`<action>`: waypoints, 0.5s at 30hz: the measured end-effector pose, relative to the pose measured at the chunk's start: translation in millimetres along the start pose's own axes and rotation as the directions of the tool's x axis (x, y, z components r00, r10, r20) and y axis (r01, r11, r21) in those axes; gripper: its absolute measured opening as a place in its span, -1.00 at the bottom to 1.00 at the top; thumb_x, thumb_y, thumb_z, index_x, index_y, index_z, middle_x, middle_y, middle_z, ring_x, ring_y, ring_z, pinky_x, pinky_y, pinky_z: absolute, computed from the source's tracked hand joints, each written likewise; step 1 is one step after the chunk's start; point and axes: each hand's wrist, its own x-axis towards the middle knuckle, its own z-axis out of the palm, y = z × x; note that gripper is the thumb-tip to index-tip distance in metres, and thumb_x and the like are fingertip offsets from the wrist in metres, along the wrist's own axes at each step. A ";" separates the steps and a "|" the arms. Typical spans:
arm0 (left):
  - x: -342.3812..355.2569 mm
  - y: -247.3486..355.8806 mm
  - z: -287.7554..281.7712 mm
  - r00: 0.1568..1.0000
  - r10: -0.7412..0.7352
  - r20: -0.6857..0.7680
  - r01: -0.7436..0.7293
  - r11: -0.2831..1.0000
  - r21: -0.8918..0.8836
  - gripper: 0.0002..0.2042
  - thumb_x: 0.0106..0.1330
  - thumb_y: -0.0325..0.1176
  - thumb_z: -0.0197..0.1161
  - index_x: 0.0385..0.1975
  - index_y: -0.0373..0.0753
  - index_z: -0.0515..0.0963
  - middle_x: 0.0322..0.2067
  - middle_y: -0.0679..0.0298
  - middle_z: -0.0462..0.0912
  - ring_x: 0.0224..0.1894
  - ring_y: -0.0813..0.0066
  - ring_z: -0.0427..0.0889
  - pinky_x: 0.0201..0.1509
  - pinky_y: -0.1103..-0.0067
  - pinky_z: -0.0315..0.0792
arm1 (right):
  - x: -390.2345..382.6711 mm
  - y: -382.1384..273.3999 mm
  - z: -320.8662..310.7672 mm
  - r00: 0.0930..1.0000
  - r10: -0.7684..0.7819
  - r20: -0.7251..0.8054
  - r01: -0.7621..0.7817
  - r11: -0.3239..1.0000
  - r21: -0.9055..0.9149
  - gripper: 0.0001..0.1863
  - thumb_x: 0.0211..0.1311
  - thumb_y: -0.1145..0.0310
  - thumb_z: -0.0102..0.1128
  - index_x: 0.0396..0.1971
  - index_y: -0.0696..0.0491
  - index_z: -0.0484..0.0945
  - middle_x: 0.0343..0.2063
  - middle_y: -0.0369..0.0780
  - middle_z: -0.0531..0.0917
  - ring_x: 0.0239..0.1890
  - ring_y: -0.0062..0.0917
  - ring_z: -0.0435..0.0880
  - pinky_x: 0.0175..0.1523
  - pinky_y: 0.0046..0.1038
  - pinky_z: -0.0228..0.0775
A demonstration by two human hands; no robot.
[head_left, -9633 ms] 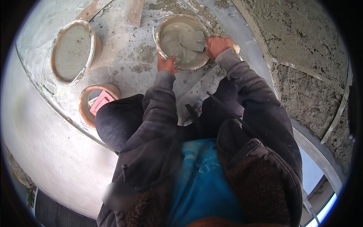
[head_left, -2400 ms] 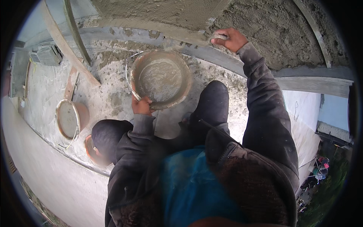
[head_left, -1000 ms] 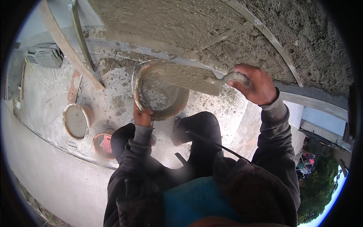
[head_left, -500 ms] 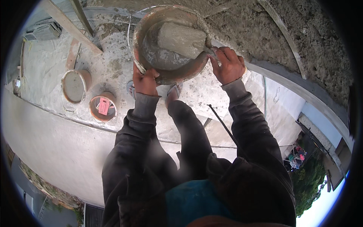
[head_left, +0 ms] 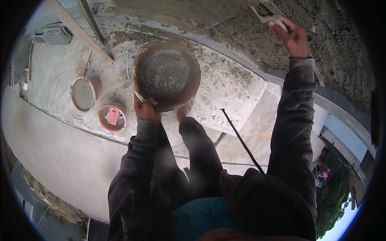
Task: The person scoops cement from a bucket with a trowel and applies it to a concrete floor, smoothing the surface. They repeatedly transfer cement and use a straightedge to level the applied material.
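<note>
The left hand [head_left: 145, 109] clutches a mortar bucket [head_left: 195, 86] by its near rim, ahead of the legs [head_left: 198, 142], while the right hand [head_left: 295, 39] grasps a trowel [head_left: 277, 20] at the rough wall [head_left: 335, 46], a 1-sided hold that could tip the bucket.

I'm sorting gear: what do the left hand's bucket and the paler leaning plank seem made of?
Bucket: probably plastic, dull orange, grey-smeared, by its smooth wall. Plank: likely wood, pale brown, matte, by its flat board shape; grain isn't clear.
</note>
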 end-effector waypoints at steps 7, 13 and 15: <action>-12.0 -5.7 23.5 0.978 0.201 0.063 -0.195 0.977 -0.087 -0.30 -0.02 -0.73 -0.05 0.28 -0.28 0.33 -0.09 0.27 0.59 -0.16 0.52 0.55 -0.12 0.63 0.48 | -75.6 -93.2 35.9 0.941 -0.051 0.334 0.184 0.906 -0.380 -0.60 0.15 0.07 0.36 -0.07 -0.03 0.65 -0.16 -0.11 0.73 -0.13 -0.20 0.73 -0.03 -0.26 0.56; -26.8 14.3 49.8 0.959 0.211 0.189 -0.234 0.966 0.109 -0.29 0.01 -0.66 -0.03 0.33 -0.31 0.27 -0.03 0.27 0.55 -0.11 0.53 0.52 -0.09 0.66 0.45 | -84.2 -58.4 139.3 0.955 -0.239 0.177 0.295 0.832 -0.470 -0.65 0.11 0.13 0.38 -0.12 -0.05 0.66 -0.23 -0.29 0.68 -0.19 -0.34 0.70 -0.14 -0.24 0.49; -21.1 16.5 51.6 0.961 0.233 0.146 -0.248 0.965 0.091 -0.29 0.01 -0.67 -0.02 0.33 -0.31 0.26 -0.03 0.27 0.55 -0.12 0.53 0.53 -0.10 0.65 0.46 | -88.4 -58.6 137.0 0.943 -0.328 0.053 0.310 0.814 -0.490 -0.69 0.09 0.17 0.40 -0.16 -0.08 0.68 -0.28 -0.34 0.65 -0.24 -0.42 0.67 -0.19 -0.29 0.43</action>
